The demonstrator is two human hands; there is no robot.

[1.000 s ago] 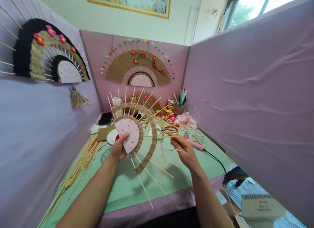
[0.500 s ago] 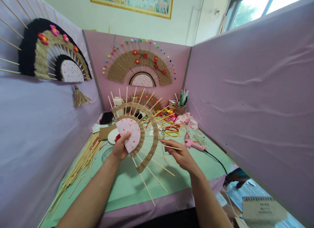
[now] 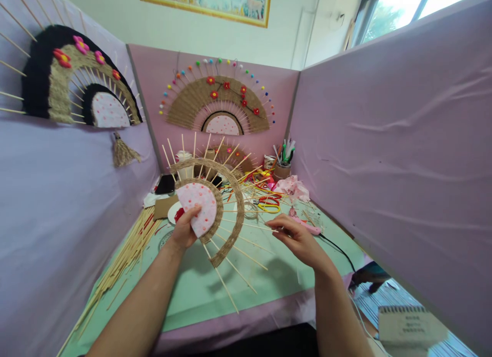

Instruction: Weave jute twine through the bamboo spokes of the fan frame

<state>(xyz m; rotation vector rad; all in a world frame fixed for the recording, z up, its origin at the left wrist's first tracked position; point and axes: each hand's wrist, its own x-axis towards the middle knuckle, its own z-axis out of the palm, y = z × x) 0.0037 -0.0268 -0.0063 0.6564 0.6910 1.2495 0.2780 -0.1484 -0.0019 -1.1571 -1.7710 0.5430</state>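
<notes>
Two bare forearms (image 3: 142, 298) reached forward, the left grip (image 3: 185, 234) clasped, thumb (image 3: 195, 211) extended, the right grip (image 3: 298, 239) loosely curled.

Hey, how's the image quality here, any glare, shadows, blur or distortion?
Head view: the window is blown out nearly white; soft shadows lie on the green tabletop below the fan; lettering on the notebook is too soft to read; the right partition looks stretched, probably by a wide lens.

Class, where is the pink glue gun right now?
In the head view, the pink glue gun lies on the green tabletop, right of centre, partly hidden behind the right hand and in front of the crumpled cloth.
</notes>
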